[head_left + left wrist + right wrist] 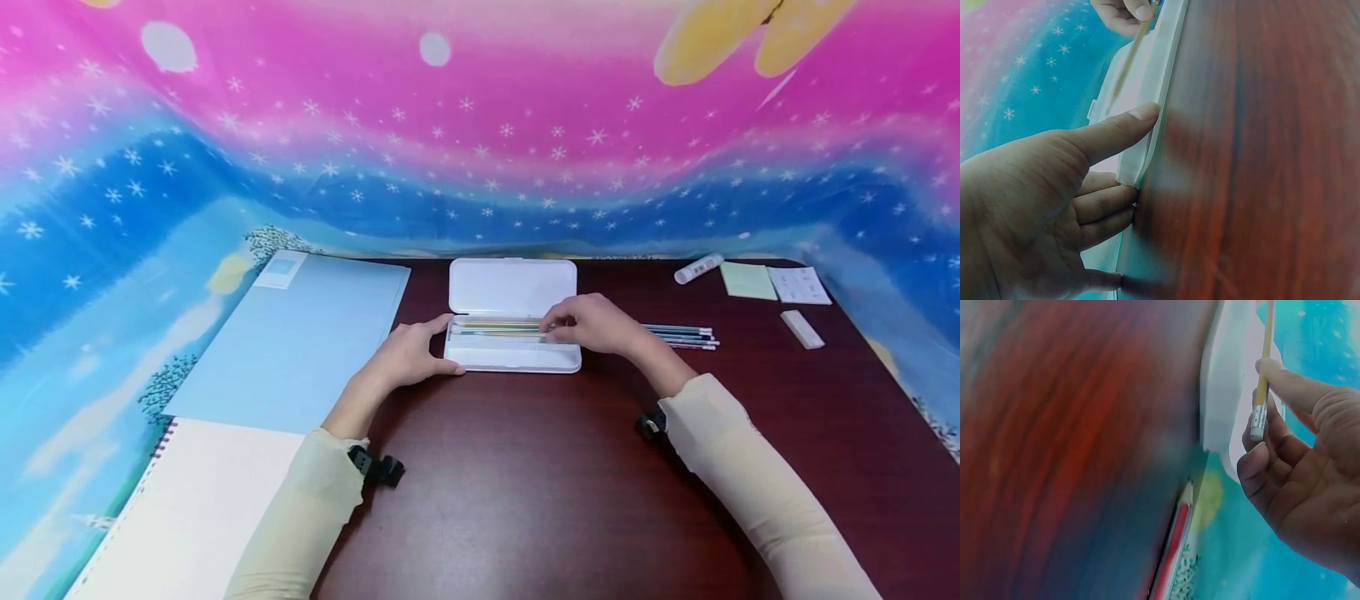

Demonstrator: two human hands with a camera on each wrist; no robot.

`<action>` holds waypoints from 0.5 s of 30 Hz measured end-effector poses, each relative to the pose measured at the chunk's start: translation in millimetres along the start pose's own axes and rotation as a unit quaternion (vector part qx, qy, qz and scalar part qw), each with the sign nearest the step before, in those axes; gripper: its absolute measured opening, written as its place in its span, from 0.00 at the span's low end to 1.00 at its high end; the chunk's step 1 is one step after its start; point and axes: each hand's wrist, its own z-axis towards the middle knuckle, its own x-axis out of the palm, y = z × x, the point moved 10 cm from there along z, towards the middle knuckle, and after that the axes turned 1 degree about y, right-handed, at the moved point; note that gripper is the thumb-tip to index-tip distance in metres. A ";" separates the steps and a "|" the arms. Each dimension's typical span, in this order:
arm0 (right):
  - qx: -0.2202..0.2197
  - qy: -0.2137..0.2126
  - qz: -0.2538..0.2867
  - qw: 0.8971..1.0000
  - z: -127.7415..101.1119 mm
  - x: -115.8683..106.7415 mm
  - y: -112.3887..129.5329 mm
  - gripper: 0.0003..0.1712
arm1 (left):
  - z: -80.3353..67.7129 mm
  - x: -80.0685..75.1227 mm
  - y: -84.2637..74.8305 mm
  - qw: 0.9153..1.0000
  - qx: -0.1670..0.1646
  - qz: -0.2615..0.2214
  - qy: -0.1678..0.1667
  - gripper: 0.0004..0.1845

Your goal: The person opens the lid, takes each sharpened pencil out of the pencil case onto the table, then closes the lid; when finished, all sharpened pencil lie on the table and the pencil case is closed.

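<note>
A white pencil case [514, 359] stands on the table with its lid [513, 285] raised toward the back. My left hand [408, 353] holds the case's left end, the thumb at its front corner and the forefinger at its back corner. Between thumb and fingers, my right hand [596, 323] pinches a yellow pencil [1267, 337] over the case. A white eraser tip [1257, 433] with a silver band ends that pencil, close to the fingers. Several pencils [487, 325] lie inside the case's rear part. To the right of it, more pencils [686, 336] lie on the table.
A light blue folder [300, 342] and a white spiral pad [195, 500] lie at left. At the right are a glue stick [698, 269], green sticky notes [748, 281], a white patterned paper [799, 285] and a white eraser [802, 329]. A printed curtain [480, 150] hangs behind the table.
</note>
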 end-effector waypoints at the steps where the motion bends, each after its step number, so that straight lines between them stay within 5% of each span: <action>1: 0.004 -0.003 0.005 1.000 -1.8 -2.7 -2.2 0.09 | -0.1 0.1 0.1 1.000 0.000 0.000 0.000 0.52; 15: 0.067 -0.065 0.025 0.995 -40.9 -41.2 -49.0 0.09 | -0.1 -1.0 -1.0 1.000 0.003 0.004 0.001 0.52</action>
